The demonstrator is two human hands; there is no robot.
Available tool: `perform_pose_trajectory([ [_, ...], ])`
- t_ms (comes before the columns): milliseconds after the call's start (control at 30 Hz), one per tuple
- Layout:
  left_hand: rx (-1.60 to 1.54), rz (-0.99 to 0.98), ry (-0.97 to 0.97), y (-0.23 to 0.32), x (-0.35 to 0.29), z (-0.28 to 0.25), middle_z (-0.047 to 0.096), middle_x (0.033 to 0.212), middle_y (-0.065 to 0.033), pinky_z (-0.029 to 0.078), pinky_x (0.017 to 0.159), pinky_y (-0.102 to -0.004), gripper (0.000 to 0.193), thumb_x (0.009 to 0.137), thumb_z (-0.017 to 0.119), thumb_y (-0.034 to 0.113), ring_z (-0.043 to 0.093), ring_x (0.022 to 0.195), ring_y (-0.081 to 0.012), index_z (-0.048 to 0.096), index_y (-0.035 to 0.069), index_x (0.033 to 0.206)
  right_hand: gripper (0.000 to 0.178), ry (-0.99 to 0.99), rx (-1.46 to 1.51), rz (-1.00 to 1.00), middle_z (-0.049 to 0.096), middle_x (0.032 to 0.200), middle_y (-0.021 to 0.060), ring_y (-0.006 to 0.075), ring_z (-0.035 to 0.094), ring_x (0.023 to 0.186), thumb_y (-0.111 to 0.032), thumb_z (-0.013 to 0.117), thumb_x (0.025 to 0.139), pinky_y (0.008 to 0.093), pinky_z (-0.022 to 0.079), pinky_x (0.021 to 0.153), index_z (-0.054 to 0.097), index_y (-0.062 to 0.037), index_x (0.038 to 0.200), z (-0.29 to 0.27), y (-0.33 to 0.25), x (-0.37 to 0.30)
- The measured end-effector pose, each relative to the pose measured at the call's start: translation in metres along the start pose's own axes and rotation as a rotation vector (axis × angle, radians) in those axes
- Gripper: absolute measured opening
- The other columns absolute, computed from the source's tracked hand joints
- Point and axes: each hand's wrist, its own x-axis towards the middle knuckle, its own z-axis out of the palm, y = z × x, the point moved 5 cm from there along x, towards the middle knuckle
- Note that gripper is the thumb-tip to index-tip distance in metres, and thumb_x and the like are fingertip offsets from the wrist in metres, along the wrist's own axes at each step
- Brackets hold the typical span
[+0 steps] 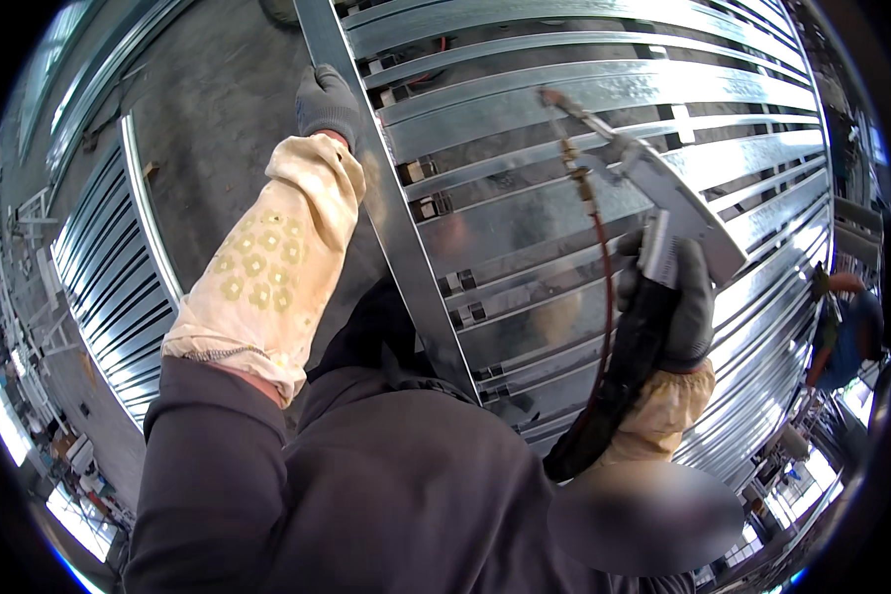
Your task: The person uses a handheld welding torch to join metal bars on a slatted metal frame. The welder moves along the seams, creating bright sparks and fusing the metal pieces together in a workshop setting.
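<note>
The person's right hand [693, 307], in a dark grey glove, is wrapped firmly round the grip of a hand-held tool with a flat, pale metal, box-like body [681, 193] and a slim neck ending in a copper-coloured tip [552, 97]. That tip points away from the person, over the slats; I cannot tell whether it touches them. A brass-coloured fitting [577, 168] sits beside the neck, and a thin dark-red hose [605, 287] runs from it back toward the body. A thick black cable sleeve [619, 381] trails from the grip along the right forearm, covering part of its cream cuff [663, 411].

The left hand [327, 102], in a grey knitted glove, is curled against the outer edge of a long, flat, silvery metal side rail [381, 198]; its fingertips are hidden, so I cannot tell whether it is clamped there. Above that wrist bunches a cream sleeve guard printed with yellow-green flowers [272, 252].

The rail borders a large panel of shiny metal slats [604, 84], with small dark brackets [431, 206] along it. The tool and right arm block part of this panel. Leftward, across the grey concrete floor [218, 99], lies another slatted metal panel [109, 267]. Beyond the large panel's right edge, another person in blue [851, 337] bends near it.
</note>
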Motion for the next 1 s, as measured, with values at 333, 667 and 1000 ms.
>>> perform_pose_trajectory([
  [333, 0.032, 0.057, -0.340, -0.020, -0.071, -0.019, 0.043, 0.139, -0.0350, 0.034, 0.112, -0.0422, 0.070, 0.097, 0.045, 0.045, 0.043, 0.131, -0.0447, 0.035, -0.008, 0.143, 0.054, 0.284, -0.005, -0.432, 0.066, 0.096, 0.0140, 0.0128, 0.059, 0.064, -0.047, 0.044, 0.102, 0.0237, 0.048, 0.050, 0.052, 0.0025, 0.123, -0.155, -0.074, -0.157],
  [667, 0.379, 0.170, -0.561, 0.025, -0.252, -0.095, 0.020, 0.153, -0.0281, 0.033, 0.113, -0.0402, 0.116, 0.073, 0.079, 0.039, 0.034, 0.139, -0.0404, 0.005, 0.000, 0.153, 0.055, 0.507, -0.107, -0.542, 0.064, 0.091, 0.0094, 0.0102, 0.060, 0.065, -0.045, 0.044, 0.102, 0.0222, 0.050, 0.052, 0.051, 0.0040, 0.125, -0.311, -0.119, -0.310],
  [1000, 0.393, 0.006, -0.445, 0.045, -0.270, -0.096, 0.026, 0.151, -0.0273, 0.032, 0.114, -0.0390, 0.114, 0.070, 0.082, 0.034, 0.034, 0.138, -0.0393, 0.012, 0.001, 0.153, 0.053, 0.356, -0.118, -0.529, 0.065, 0.091, 0.0146, 0.0113, 0.062, 0.060, -0.044, 0.046, 0.101, 0.0218, 0.051, 0.047, 0.052, 0.0052, 0.119, -0.322, -0.115, -0.284],
])
